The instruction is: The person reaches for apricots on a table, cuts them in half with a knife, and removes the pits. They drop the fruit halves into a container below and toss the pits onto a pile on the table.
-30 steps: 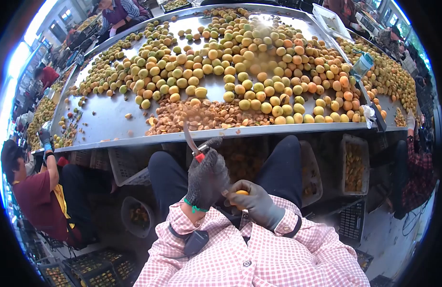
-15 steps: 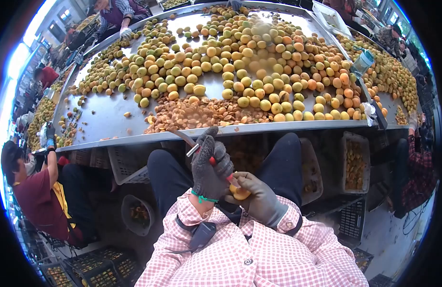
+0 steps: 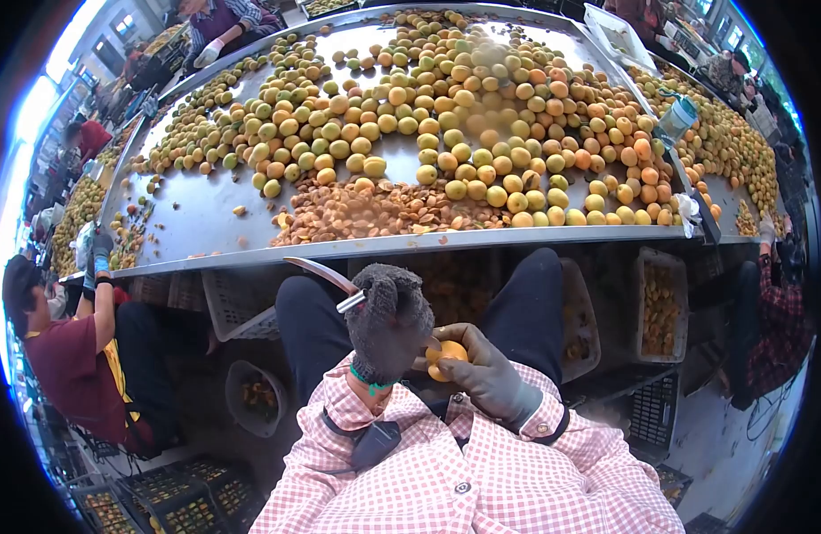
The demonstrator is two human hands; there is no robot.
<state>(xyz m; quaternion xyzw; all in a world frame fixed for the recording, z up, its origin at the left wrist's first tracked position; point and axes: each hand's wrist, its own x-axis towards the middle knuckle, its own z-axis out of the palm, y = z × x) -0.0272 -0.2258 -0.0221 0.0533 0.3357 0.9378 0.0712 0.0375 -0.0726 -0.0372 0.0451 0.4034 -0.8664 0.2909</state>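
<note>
My left hand, in a dark knitted glove with a green band at the wrist, is closed around a knife. The knife's curved blade and a short silver metal piece stick out to the left; the handle is hidden in the fist. My right hand, in a smooth grey glove, pinches a yellow-orange apricot between thumb and fingers. The left knuckles are close beside the fruit; whether they touch cannot be made out. Both hands are above my lap, in front of the table edge.
A metal table carries many whole apricots and a pile of apricot pits near its front edge. Below are a white bucket and crates. A co-worker sits at left; a bottle lies at right.
My left fist has turned, so the red handle is no longer visible and the blade has moved left and down. The apricot now shows more fully in my right hand.
</note>
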